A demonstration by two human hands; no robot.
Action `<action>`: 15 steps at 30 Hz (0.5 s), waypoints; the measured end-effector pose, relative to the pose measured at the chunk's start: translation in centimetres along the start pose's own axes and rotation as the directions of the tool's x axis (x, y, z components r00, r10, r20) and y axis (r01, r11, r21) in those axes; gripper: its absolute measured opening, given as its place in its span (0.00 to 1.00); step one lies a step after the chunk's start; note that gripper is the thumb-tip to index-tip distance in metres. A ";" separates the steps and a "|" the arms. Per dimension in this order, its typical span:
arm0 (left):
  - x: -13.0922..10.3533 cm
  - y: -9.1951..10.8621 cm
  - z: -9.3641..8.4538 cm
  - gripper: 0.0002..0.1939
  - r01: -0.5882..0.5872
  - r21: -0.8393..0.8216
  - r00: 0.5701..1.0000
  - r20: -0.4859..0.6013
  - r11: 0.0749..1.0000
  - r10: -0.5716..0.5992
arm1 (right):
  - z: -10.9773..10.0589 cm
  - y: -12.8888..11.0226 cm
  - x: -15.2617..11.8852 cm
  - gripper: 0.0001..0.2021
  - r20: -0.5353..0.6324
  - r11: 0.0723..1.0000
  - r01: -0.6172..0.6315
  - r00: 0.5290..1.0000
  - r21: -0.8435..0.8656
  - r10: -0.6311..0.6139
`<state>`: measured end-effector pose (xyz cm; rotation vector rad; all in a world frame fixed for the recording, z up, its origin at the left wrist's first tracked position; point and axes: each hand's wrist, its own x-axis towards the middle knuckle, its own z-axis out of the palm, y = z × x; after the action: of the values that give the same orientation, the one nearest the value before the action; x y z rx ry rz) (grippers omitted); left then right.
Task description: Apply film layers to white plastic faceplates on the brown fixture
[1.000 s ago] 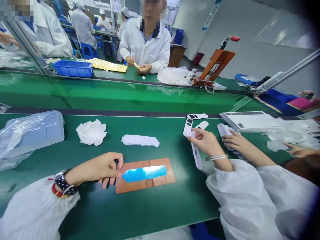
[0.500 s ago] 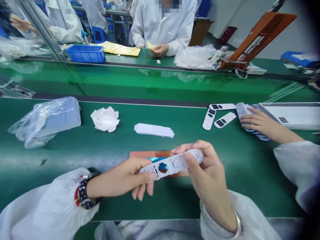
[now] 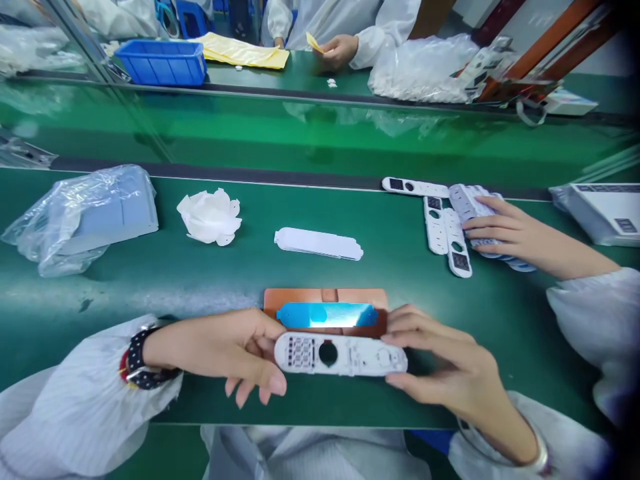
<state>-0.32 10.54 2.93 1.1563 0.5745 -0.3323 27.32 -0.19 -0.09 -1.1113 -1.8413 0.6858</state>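
A long white plastic remote-control housing [image 3: 345,353], with a round hole and printed or cut key marks, lies level between my two hands. My left hand [image 3: 250,357] holds its left end, the thumb in front and the fingers partly hidden behind. At the other end, my right hand [image 3: 440,353] grips the housing between thumb and fingers. Just beyond it, a brown-orange block [image 3: 270,303] carries a shiny blue strip [image 3: 325,315] shaped like the housing. Further back lies a small stack of white strips [image 3: 317,243].
A co-worker's hand [image 3: 510,227] rests on stacked white housings [image 3: 470,200], beside loose ones [image 3: 456,243]. Crumpled white paper [image 3: 213,217] and a plastic bag with flat sheets [image 3: 110,213] lie left. A blue bin [image 3: 163,63] stands beyond the green partition [image 3: 260,133].
The housing has turned from tilted to nearly level and come slightly lower, uncovering the block and blue strip. My right hand has shifted right along its end. The head view has tipped down.
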 end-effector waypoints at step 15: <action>0.8 -0.8 -1.2 0.16 -0.067 0.368 0.868 -0.437 0.927 0.236 | -1.2 3.5 2.7 0.11 0.111 0.990 -0.019 0.993 -0.139 0.034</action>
<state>-0.41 11.43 1.56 1.6326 0.8712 0.0031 29.23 3.83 -1.17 -1.2096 -1.9984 0.6563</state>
